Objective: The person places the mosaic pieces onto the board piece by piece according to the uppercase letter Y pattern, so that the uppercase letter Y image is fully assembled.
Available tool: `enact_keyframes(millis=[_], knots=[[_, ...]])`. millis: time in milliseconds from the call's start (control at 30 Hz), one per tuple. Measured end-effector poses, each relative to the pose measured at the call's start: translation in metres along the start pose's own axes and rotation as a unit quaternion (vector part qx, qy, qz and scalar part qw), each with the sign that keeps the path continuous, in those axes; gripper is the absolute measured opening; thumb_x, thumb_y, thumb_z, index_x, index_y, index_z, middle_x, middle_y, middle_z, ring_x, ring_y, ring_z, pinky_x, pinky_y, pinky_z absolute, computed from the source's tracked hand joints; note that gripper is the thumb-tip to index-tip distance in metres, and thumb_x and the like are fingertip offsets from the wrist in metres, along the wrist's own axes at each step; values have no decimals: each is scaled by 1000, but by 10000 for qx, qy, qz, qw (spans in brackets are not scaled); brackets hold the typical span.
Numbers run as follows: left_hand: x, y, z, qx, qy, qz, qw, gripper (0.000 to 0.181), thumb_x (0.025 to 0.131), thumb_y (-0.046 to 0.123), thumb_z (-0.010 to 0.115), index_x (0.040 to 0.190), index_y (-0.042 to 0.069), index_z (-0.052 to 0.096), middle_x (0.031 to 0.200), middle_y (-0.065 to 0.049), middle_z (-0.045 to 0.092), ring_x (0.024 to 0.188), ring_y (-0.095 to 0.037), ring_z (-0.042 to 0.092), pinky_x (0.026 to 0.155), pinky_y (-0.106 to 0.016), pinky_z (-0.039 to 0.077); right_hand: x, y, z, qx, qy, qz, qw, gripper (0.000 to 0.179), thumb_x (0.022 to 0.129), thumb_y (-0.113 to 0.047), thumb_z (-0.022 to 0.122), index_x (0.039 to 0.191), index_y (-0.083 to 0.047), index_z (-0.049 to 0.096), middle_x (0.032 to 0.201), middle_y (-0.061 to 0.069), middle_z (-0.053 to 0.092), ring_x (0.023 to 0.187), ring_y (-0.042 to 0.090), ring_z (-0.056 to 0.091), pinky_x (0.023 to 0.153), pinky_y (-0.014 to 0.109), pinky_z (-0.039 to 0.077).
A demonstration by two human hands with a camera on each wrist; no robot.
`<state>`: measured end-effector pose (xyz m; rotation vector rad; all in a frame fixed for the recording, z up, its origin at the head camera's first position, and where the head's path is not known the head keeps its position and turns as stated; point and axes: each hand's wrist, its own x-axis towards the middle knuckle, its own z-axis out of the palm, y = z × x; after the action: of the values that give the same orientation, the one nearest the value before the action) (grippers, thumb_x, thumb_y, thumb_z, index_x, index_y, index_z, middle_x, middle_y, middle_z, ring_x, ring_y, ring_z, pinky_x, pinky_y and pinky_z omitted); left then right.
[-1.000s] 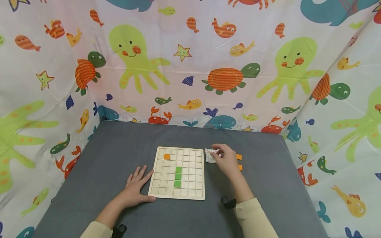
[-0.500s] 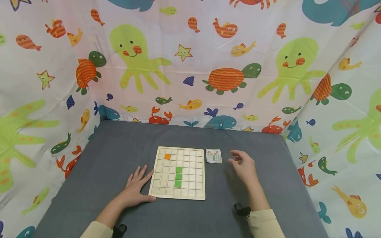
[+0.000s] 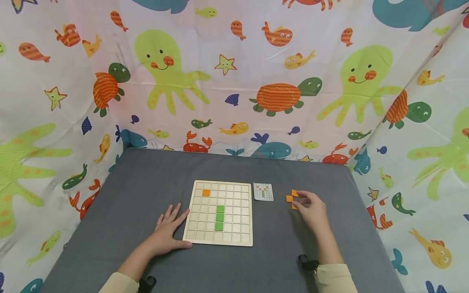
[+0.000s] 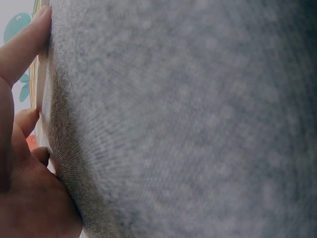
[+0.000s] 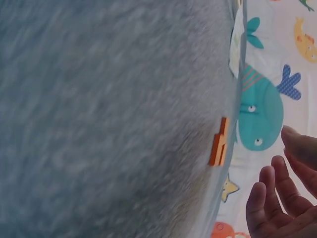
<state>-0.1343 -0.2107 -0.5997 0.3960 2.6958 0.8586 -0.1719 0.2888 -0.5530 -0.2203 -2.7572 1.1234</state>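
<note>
A square wooden grid board [image 3: 235, 238] lies on the table, with one orange tile [image 3: 206, 193] in its upper left and three green tiles [image 3: 219, 217] in a column near its middle. My left hand [image 3: 166, 234], fingers spread, touches the board's left edge and its near left corner. Right of the board, several orange tiles [image 3: 289, 198] lie close together. My right hand [image 3: 311, 209] hovers beside them with thumb and fingers apart, partly covering them. In the right wrist view its relaxed fingers [image 5: 285, 186] hold nothing, and the orange tiles [image 5: 218, 146] lie away from them.
A small pattern card [image 3: 263, 191] printed with a coloured grid lies between the board and the loose tiles. Grey cloth [image 3: 234, 268] covers the table. A curtain [image 3: 234, 81] with sea animals hangs along the far and side edges.
My right hand has moved right, from over the pattern card to beside the loose orange tiles. The card and tiles are now uncovered more. My left hand and the board stay put.
</note>
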Motion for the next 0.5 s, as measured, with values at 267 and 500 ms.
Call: enact_keyframes(millis=[267, 500], knots=[[-1, 1, -1, -33, -2, -12, 10000, 118, 67, 72, 80, 161, 23, 28, 170, -15, 8, 155, -44, -4, 118, -70, 1, -1, 10, -6, -96, -476, 368, 9981, 42, 92, -14, 75, 132, -7, 64, 125, 19, 66, 108, 34, 64, 88, 52, 55], [-2, 3, -2, -48, -22, -5, 10000, 117, 68, 70, 81, 161, 23, 28, 170, -16, 8, 155, -44, -4, 118, -70, 1, 1, 16, -5, -331, -929, 710, 9926, 47, 91, -12, 76, 135, -8, 62, 130, 20, 65, 113, 37, 65, 87, 52, 56]])
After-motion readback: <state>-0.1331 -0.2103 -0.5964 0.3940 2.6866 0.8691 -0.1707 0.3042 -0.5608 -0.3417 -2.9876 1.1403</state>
